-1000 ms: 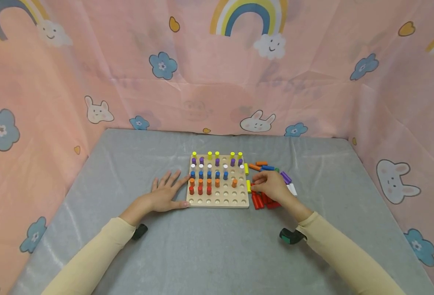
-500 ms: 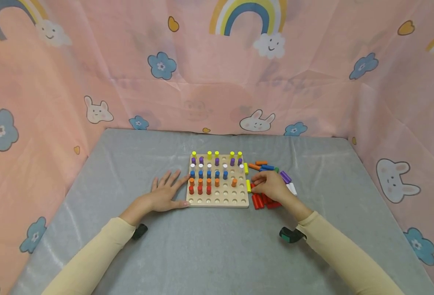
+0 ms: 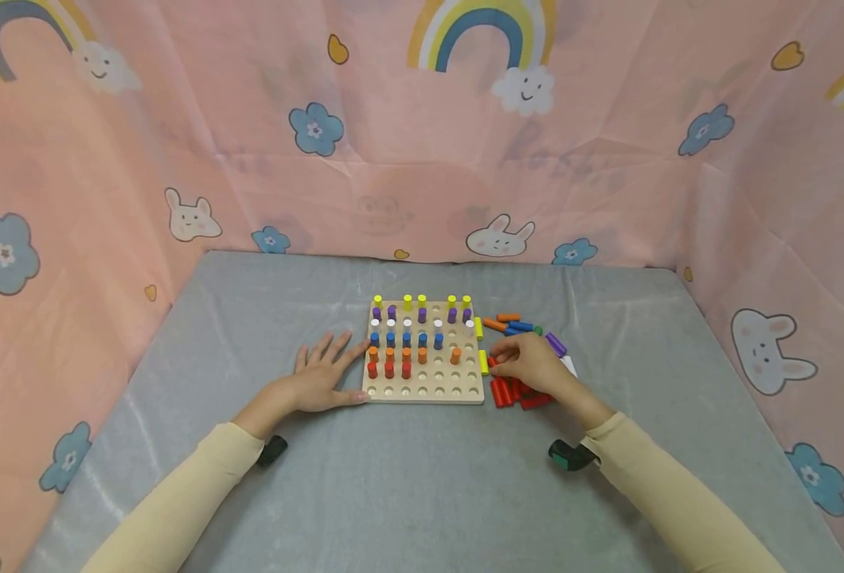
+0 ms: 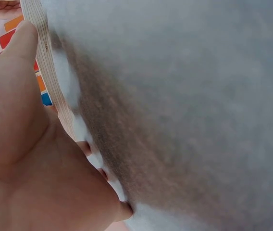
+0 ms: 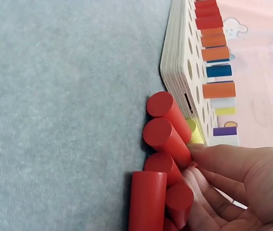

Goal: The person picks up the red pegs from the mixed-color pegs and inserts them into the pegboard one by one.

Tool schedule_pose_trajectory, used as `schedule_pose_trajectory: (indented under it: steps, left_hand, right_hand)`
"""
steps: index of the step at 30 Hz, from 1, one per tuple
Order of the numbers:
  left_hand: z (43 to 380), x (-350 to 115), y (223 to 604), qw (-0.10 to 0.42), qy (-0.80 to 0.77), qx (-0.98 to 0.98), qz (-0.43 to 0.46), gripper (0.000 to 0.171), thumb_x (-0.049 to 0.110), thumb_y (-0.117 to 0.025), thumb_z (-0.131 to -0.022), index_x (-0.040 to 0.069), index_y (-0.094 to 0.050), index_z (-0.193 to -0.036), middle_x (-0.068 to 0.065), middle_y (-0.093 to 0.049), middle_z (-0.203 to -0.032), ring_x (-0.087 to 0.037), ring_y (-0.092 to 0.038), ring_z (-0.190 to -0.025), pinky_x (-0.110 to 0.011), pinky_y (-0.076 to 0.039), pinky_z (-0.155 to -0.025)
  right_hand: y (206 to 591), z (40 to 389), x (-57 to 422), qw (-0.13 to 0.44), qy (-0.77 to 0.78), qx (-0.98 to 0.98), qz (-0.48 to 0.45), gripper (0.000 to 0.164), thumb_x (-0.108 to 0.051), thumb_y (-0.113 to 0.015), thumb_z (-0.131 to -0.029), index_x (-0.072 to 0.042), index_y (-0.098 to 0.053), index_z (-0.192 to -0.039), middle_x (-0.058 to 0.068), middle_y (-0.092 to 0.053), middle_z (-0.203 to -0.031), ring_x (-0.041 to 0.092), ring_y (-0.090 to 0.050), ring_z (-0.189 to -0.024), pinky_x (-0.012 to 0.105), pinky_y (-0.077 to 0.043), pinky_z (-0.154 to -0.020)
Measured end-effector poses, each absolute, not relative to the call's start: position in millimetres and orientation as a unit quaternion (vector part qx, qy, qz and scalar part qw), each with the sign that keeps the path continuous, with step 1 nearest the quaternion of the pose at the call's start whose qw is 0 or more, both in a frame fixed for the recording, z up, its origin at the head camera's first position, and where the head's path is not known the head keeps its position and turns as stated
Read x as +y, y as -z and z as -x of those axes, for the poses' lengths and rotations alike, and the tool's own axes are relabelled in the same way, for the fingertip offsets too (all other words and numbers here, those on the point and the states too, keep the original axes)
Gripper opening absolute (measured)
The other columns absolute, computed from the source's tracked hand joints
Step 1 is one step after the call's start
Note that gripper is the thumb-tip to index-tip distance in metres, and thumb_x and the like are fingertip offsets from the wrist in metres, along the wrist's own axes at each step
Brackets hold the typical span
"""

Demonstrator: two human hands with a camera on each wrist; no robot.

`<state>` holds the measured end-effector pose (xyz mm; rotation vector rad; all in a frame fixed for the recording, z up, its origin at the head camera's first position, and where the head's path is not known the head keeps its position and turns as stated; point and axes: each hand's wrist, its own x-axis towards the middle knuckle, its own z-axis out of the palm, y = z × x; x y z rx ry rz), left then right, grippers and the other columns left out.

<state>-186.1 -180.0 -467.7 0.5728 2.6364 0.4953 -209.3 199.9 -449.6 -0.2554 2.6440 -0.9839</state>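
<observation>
A square wooden pegboard [image 3: 458, 391] holds rows of yellow, purple, white, blue, orange and red pegs. My left hand [image 3: 318, 382] lies spread at its left side, with thumb and index fingertip at the board's edge. My right hand [image 3: 533, 366] is over the loose pegs right of the board. Its thumb and index finger pinch a red peg [image 3: 493, 361], mostly hidden by the fingers. In the right wrist view, several other red pegs [image 5: 148, 199] lie under and beside the thumb, close to the board's corner.
Two yellow pegs [image 3: 478, 327] lie along the board's right edge. Behind my right hand are loose orange pegs [image 3: 509, 317], blue pegs [image 3: 520, 325], a purple peg [image 3: 556, 344] and white ones [image 3: 569, 365]. A grey cloth [image 3: 408, 493] covers the table; pink printed curtains [image 3: 422, 175] surround it.
My right wrist has shifted slightly to the right, its fingertips staying by the same red peg. Nearby red pegs have nudged a little. My left hand and the board's pegs look unchanged.
</observation>
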Motion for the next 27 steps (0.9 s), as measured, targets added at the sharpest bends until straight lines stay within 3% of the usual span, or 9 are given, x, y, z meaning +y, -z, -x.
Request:
schedule_pose_trajectory:
  steps: [27]
  left_hand:
    - [187.6,-181.5,472.6,0.197,-0.177,0.943,-0.202,0.094,0.065,-0.059,-0.089,0.03,-0.009,-0.16,-0.011,0.003,-0.169,-0.042,0.008,-0.154,-0.074,0.005,-0.114]
  right_hand:
    - [447.3,211.0,206.7,0.143,0.343,0.921,0.118,0.023,-0.009,-0.073,-0.088,-0.007,-0.075,-0.111,0.01,-0.075,-0.102,0.016,-0.067,-0.086,0.032,-0.058,-0.077]
